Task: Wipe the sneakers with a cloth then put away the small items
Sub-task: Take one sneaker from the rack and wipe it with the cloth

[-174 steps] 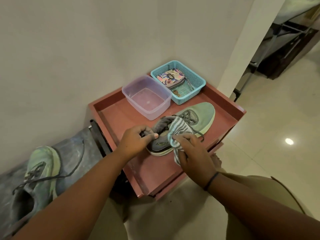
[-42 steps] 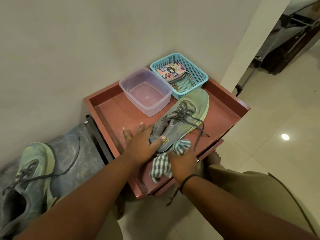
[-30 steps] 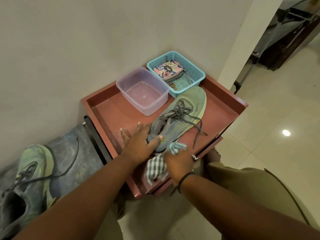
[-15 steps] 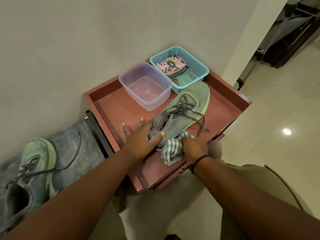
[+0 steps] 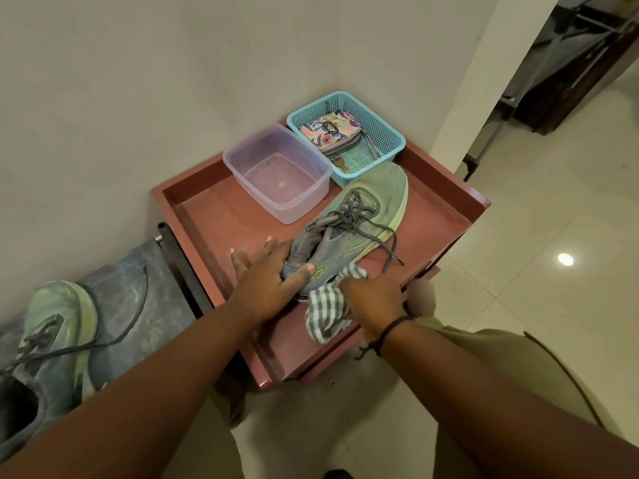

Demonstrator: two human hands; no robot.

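Two hands on the job, both at near edge of red tray table [image 5: 214,216]. R hand [image 5: 375,299] is clenched around a striped cloth [image 5: 326,314], knuckles up, pressing the cloth against near side of the sneaker [image 5: 349,233] by the heel; black band on that wrist. Loose end of cloth hangs toward the near tray rim. L hand [image 5: 268,280] lies flat-ish over the heel w/ fingers straight and spread: thumb across the heel collar, fingertips on tray surface left of the shoe, bracing it, not curled round it. Sneaker is grey/green, sits on the tray diagonally, heel near-left, toe far-right, laces [image 5: 377,236] undone and trailing to the right over the tray. Second sneaker [image 5: 52,344] well apart at near left, on a dark blue-grey surface beside the table, lace loose across it. Farther back: clear plastic tub [image 5: 276,174] on tray, left of the toe. Far right corner: blue mesh basket [image 5: 387,133], just beside the tub and touching the toe or nearly so, can't tell. Inside it a floral pouch [image 5: 330,131] and some small items, too small to ID. Wall behind, tiled floor to the right.
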